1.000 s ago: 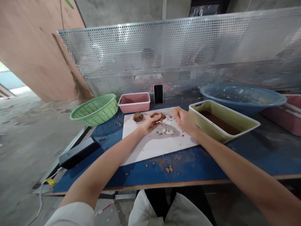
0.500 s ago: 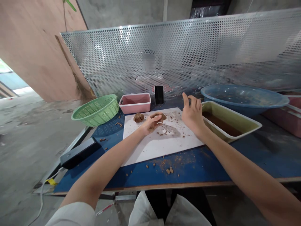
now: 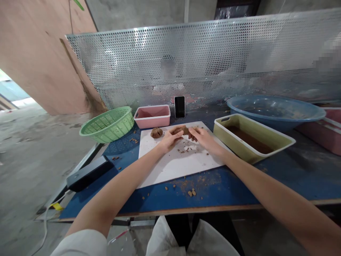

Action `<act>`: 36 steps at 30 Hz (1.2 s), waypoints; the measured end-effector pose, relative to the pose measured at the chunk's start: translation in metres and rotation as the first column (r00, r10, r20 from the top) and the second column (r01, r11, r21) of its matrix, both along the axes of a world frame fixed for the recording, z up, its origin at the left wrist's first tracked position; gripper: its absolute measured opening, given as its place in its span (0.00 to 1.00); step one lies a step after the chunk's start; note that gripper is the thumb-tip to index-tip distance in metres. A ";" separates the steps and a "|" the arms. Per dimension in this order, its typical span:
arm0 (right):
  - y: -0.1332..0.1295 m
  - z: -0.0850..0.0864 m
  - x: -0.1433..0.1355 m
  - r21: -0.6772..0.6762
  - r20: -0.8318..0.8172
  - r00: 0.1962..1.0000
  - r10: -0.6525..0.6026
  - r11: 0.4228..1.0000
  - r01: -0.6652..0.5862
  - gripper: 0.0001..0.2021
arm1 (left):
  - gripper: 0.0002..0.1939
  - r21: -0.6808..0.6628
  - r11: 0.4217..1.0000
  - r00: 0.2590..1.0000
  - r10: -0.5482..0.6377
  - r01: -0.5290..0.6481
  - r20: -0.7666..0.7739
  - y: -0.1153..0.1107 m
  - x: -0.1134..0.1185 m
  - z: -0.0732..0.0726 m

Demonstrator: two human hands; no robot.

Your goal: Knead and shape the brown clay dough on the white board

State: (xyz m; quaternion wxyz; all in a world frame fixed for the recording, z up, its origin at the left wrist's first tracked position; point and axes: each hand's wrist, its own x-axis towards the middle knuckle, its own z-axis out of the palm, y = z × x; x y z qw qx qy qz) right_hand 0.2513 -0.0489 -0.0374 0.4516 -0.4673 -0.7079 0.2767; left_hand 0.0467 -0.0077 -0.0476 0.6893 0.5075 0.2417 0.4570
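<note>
A brown, clay-like lump (image 3: 184,130) is held just above the white board (image 3: 162,167). My left hand (image 3: 169,139) is closed around its left side, thumb on the near face. On the other side, the bent fingers of my right hand (image 3: 203,138) grip the lump's right end; the fingertips are partly hidden. A second, rounder brown lump (image 3: 156,133) with a dark crack rests on the board's back left. Brown crumbs (image 3: 188,149) lie scattered on the board under my hands.
A green basket (image 3: 109,124), pink bin (image 3: 153,122) and upright phone (image 3: 179,107) stand behind the board. To the right are an olive bin (image 3: 239,145) with brown contents and a blue basin (image 3: 277,121). A black box (image 3: 89,174) lies left; small bits (image 3: 191,192) dot the table front.
My right hand has come down and left from its raised place beside the olive bin onto the lump. My left hand keeps hold of the lump in nearly the same place.
</note>
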 end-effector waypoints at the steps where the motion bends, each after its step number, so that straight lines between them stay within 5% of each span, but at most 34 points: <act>1: 0.000 0.000 -0.001 -0.015 -0.014 1.000 0.024 1.000 -0.025 0.28 | 0.31 0.006 1.000 1.000 0.001 -0.001 0.006 0.001 0.000 -0.001; 9: 0.004 -0.006 -0.003 -0.068 -0.225 0.974 0.033 0.996 -0.050 0.25 | 0.28 0.285 0.955 0.979 0.135 -0.087 -0.152 -0.003 0.003 -0.001; 16: 0.000 -0.002 0.003 0.023 -0.064 0.998 0.026 0.999 -0.025 0.23 | 0.24 0.496 0.864 0.925 0.254 -0.086 -0.284 -0.009 0.005 0.000; 24: -0.003 0.001 0.007 -0.020 0.001 0.995 0.104 0.994 -0.104 0.20 | 0.20 0.614 0.789 0.908 0.259 -0.001 -0.331 -0.004 0.002 -0.006; 31: -0.006 0.004 0.003 0.045 0.005 0.992 0.126 0.991 -0.126 0.21 | 0.21 0.623 0.781 0.896 0.304 -0.040 -0.323 -0.002 0.002 -0.007; 36: -0.003 0.005 0.003 -0.063 -0.102 0.983 0.151 0.985 -0.158 0.22 | 0.21 0.623 0.781 0.891 0.314 -0.046 -0.328 -0.003 0.002 -0.005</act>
